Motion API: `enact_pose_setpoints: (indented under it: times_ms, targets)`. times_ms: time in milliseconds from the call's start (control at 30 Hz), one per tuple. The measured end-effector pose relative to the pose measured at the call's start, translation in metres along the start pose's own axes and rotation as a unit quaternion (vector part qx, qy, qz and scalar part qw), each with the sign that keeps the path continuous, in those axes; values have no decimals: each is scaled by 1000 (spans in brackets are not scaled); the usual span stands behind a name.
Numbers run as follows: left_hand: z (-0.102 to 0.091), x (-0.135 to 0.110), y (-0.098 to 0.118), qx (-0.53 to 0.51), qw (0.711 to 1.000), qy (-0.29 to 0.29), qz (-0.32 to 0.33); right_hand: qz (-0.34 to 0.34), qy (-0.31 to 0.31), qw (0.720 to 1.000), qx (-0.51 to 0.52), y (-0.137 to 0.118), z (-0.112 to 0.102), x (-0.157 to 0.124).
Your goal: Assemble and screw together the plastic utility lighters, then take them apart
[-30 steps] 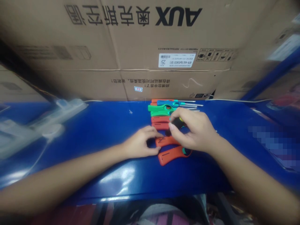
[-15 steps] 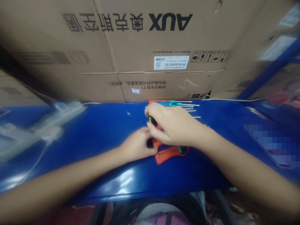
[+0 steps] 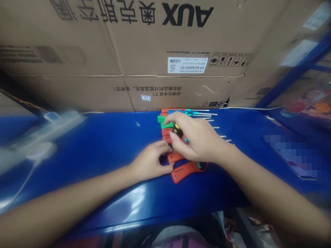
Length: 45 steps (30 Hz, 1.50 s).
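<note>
Lighters (image 3: pixel 166 132) with long metal stems (image 3: pixel 216 127) form a row on the blue tabletop (image 3: pixel 116 137), in front of a cardboard box (image 3: pixel 98 94). By the box lie orange handles and a blue lighter (image 3: pixel 178 112), then green ones, then red ones, and 2 orange lighters finish the row nearest the body. The work looks partway through: the row is mostly laid out side by side, but which pieces are dealt with and how many are left cannot be told. The nearest orange lighter (image 3: pixel 184 171) slants a little apart, held by neither hand.

The left hand (image 3: pixel 150 160) is half curled, thumb and fingers seemingly pinching the butt end of the 2nd-nearest orange lighter (image 3: pixel 176 157). The right hand (image 3: pixel 199 137) is drawn into a pinch around a black-and-yellow object (image 3: pixel 177 130) above the red handles; the hand hides much of it, so its kind stays unclear.
</note>
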State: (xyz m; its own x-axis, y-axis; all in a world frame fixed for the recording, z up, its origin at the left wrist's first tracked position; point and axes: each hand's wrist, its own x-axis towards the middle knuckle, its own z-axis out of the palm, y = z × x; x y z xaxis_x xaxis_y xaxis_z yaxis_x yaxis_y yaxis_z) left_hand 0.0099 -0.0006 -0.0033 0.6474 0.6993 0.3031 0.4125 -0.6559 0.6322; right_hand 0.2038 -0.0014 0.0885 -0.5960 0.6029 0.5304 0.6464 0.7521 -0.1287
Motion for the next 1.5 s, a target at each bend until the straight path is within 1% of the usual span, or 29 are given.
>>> enact_pose_setpoints:
  times_ms: [100, 233, 367, 500, 600, 633, 767, 900, 1000, 1167, 1267, 1400, 1500]
  targets:
    - [0, 0, 0, -1, 1000, 0, 11, -31, 7, 999, -16, 3, 0, -2]
    - [0, 1, -1, 2, 1000, -10, 1, -18, 26, 999, -38, 5, -2, -3]
    - [0, 1, -2, 3, 1000, -12, -3, -37, -2, 999, -21, 8, -4, -3]
    - [-1, 1, -2, 2, 1000, -13, -6, -6, 1, 1000, -2, 13, -4, -3]
    - [-1, 1, -3, -6, 1000, -15, -9, -24, 0, 1000, 18, 15, -4, -4]
    - [-1, 1, -3, -6, 1000, -14, -8, -28, 1, 999, 22, 15, -4, -4]
    - [-1, 0, -4, -4, 1000, -12, -8, -6, 9, 1000, 23, 13, -4, -5]
    - [-1, 0, -3, -12, 1000, -14, -7, -32, -3, 999, 3, 12, -3, -4]
    - [-2, 0, -2, -4, 1000, -15, -11, -24, 22, 999, -26, 12, -2, -5]
    - [-1, 0, -2, -11, 1000, -9, -4, -59, 33, 997, -26, 10, -2, -5]
    - [-1, 0, -2, -8, 1000, 1, 0, -49, 48, 997, -37, 8, -2, -5]
    - [-1, 0, -2, -15, 1000, 5, 10, -66, 22, 997, -27, 5, -3, -5]
    - [-1, 0, -2, -17, 1000, 6, 19, -71, 42, 996, -33, 3, -4, -5]
